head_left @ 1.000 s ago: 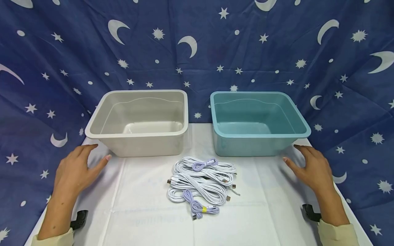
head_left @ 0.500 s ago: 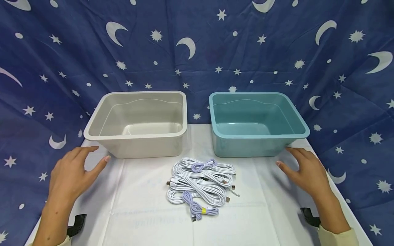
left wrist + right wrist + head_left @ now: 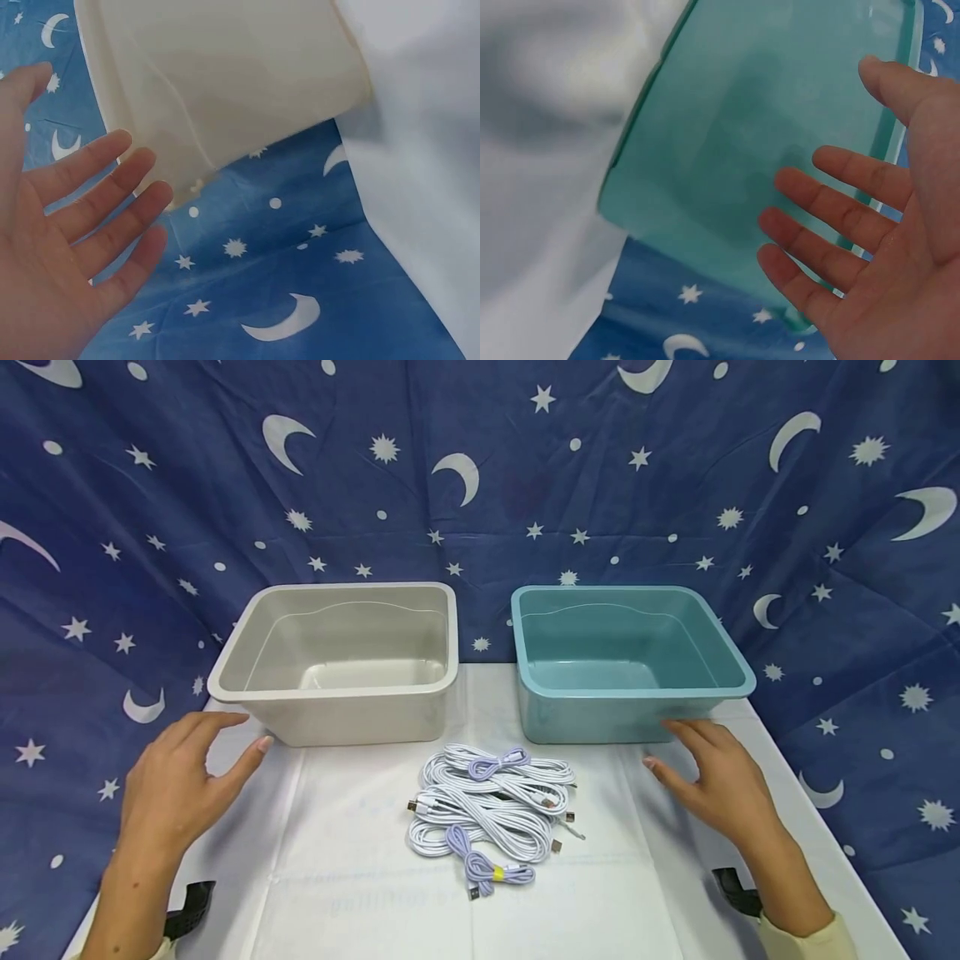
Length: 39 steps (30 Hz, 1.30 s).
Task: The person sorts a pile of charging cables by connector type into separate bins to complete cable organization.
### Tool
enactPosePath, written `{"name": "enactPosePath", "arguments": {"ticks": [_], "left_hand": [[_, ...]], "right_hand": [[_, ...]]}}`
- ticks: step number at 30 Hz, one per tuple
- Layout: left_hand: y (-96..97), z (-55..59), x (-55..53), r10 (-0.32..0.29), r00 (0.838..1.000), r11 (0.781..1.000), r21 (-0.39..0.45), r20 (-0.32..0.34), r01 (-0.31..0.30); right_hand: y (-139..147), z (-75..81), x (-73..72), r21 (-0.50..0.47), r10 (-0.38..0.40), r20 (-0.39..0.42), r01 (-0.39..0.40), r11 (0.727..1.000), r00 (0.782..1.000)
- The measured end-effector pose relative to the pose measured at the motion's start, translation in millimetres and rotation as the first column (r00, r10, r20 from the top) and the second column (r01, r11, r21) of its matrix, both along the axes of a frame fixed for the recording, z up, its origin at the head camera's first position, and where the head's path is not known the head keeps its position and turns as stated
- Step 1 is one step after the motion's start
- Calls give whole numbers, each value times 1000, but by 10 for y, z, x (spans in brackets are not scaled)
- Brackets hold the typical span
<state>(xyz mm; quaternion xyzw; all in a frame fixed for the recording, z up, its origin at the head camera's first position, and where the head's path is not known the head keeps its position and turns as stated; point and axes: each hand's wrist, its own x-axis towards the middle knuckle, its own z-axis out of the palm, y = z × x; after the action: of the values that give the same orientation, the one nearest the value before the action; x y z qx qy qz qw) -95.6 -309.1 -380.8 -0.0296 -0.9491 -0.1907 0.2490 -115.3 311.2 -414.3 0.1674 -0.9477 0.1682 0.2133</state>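
Several coiled white cables (image 3: 487,806) lie heaped mid-table in the head view. On top of the heap rests a small lavender cable bundle (image 3: 498,763), and another lavender cable (image 3: 487,864) with a yellow tie lies at the near side. My left hand (image 3: 176,781), fingers spread and holding nothing, is beside the near left corner of the beige bin (image 3: 352,714). My right hand (image 3: 723,781) also holds nothing, its fingers apart, in front of the teal bin's (image 3: 600,714) near right side. Both wrist views show palms and fingers with nothing between them.
The two bins stand side by side at the back of the white-covered table (image 3: 360,893), with a narrow gap between them. Behind and at both sides hangs a dark blue curtain (image 3: 525,468) with moons and stars. Each wrist wears a black camera mount (image 3: 191,910).
My right hand has moved left, from beside the teal bin's right corner to in front of it. The left hand has shifted only slightly. Cables and bins stay put.
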Motion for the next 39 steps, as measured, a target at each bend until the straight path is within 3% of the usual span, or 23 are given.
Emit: {"name": "enactPosePath", "arguments": {"ticks": [12,21,29,39], "left_hand": [[179,114,-39,-95,985,996,-12,-143,94],[243,161,-186,-135,966,990,-57,-220,126],[248,72,-332,-168,964,986,-60,-208,159],[201,-56,-480,-160,961,987,-64,-226,149]], "right_hand": [[-312,12,-9,43,91,-33,-90,995,995],[-621,95,-28,80,156,-16,-155,985,988],[-852,109,-92,94,226,-7,-225,970,974],[-1070,-17,-218,81,309,68,-314,946,949]]}}
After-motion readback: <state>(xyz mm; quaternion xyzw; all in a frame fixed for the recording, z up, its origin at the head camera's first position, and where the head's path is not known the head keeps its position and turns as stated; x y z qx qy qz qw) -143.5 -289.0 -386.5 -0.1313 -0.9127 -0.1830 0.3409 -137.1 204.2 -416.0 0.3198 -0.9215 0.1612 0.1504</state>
